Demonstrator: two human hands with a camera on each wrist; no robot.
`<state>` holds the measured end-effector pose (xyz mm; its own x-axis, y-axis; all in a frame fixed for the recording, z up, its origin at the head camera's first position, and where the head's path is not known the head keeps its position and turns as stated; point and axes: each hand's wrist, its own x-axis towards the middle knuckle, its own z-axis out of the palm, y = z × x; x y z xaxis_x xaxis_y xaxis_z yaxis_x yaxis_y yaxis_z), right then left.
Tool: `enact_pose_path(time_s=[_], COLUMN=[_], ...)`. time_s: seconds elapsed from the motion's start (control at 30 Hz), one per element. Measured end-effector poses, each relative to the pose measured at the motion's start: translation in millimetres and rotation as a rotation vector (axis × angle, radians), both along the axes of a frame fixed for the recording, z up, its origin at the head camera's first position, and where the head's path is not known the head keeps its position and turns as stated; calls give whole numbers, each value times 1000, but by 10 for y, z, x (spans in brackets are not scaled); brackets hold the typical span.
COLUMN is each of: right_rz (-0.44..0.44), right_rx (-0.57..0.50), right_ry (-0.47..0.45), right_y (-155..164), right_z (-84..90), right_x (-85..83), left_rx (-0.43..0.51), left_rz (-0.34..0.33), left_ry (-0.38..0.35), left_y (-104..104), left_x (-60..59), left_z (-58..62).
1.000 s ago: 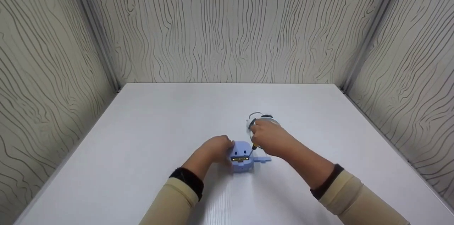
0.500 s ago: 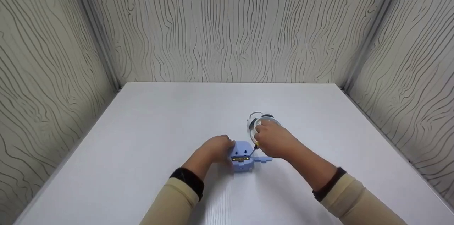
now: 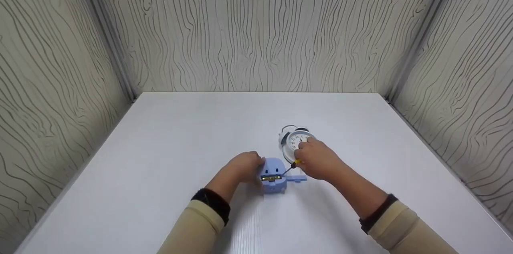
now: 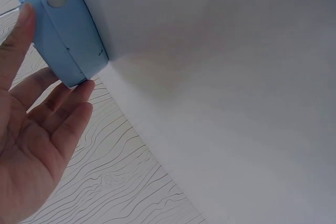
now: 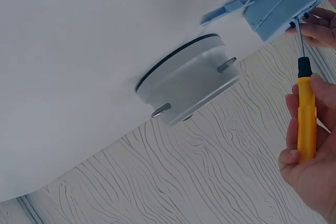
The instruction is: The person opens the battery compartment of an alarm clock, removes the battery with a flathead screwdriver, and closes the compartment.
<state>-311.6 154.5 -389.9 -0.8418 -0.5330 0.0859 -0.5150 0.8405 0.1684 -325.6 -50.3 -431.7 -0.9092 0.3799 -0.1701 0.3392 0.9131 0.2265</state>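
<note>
- Head view, lower centre: left hand point(image 3: 244, 167) holds a blue case point(image 3: 275, 186).
- Right wrist view, right edge: right hand point(image 5: 322, 166) grips a yellow screwdriver point(image 5: 307, 111), tip at the case.

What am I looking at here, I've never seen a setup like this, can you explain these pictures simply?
There's no robot: these are a person's two bare hands. The wide view comes from a camera worn on the head, looking down; the close ones come from a camera on each wrist. The left hand holds a light-blue rounded plastic case. The right hand grips a yellow-handled screwdriver with a metal shaft, its tip at the case. Also on the white tabletop are a round white alarm clock and a flat light-blue piece.
</note>
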Motion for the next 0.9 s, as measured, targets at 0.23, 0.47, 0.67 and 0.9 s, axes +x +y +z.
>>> enact_pose_path(time_s=[0.23,0.47,0.67,0.9], right_rz=[-104,-132,-118,-99], right_rx=[-207,-410,-457,-492], right_ry=[-188,-368,-416,-460], right_y=[182,350,409,466], right_z=[-168,-317,-377,-484], right_x=[-86,-140,-171,-219], left_rx=[2,-5,-1,0], left_rz=[-44,-30,-17,-5], left_ry=[26,3,-9,-14], left_y=[-27,-5,4,11], left_x=[-7,-4,7,7], left_z=[-16,6,31,25])
